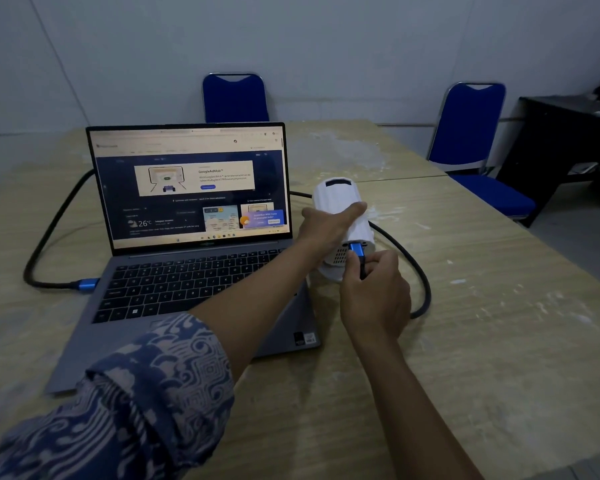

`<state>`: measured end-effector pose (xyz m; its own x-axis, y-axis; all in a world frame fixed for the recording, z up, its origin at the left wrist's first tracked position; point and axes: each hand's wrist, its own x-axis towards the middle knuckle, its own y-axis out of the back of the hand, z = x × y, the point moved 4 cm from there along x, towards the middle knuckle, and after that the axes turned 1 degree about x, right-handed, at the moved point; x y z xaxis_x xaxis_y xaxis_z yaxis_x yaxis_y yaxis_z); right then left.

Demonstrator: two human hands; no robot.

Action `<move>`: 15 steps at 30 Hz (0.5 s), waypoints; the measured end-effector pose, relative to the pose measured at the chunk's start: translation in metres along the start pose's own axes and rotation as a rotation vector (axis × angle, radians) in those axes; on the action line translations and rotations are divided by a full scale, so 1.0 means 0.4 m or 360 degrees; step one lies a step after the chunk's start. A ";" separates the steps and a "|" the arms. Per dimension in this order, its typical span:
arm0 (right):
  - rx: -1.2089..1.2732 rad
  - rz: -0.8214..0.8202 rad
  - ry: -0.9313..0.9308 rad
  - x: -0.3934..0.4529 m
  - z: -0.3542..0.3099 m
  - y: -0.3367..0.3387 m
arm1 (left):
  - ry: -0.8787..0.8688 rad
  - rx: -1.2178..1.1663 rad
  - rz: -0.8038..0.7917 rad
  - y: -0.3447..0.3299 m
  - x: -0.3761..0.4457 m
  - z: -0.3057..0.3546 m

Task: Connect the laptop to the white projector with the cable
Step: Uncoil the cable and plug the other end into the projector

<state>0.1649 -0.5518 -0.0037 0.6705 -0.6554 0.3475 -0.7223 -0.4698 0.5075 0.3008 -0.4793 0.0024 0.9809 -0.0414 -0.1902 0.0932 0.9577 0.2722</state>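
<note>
Single head-worn wide-angle cam, facing forward and down over the pale wood-grain table [499, 341]. Close range: blue patterned fabric sleeve [136, 393] fills lower left, open grey laptop [201, 271] sits centre-left, blue padded chair [235, 98] top centre against the wall.

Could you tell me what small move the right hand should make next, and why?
Probably push the blue plug straight into the white projector: the right hand pinches it at the rear port, while the left hand steadies the body.
</note>
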 end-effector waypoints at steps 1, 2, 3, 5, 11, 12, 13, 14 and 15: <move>0.0007 -0.0014 0.0011 -0.001 0.002 0.000 | -0.0015 0.0009 0.0013 -0.001 0.001 0.000; 0.0009 -0.0031 0.0026 -0.002 0.004 0.001 | -0.0032 0.0021 0.0030 -0.002 0.000 -0.001; 0.0001 -0.0047 0.0052 -0.002 0.004 0.003 | -0.0046 0.0036 0.0048 -0.003 -0.002 0.000; -0.0031 -0.0075 0.0106 0.002 0.005 0.006 | -0.0051 0.0057 0.0067 -0.004 -0.007 0.002; -0.0131 -0.0174 0.0154 0.002 0.006 0.015 | -0.0073 0.0087 0.0085 0.011 -0.042 0.001; -0.0154 -0.0185 0.0157 0.000 0.005 0.016 | -0.0105 0.0111 0.0106 0.021 -0.053 -0.002; -0.0171 -0.0191 0.0152 -0.001 0.007 0.018 | -0.0141 0.0139 0.0124 0.030 -0.063 -0.006; -0.0184 -0.0199 0.0147 -0.004 0.007 0.021 | -0.0188 0.0157 0.0137 0.043 -0.076 -0.012; -0.0194 -0.0204 0.0147 -0.011 -0.001 0.025 | -0.0239 0.0167 0.0146 0.064 -0.092 -0.017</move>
<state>0.1548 -0.5534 -0.0001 0.7724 -0.5351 0.3420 -0.6079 -0.4669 0.6422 0.2658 -0.4514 0.0098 0.9998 -0.0052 -0.0195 0.0122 0.9248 0.3802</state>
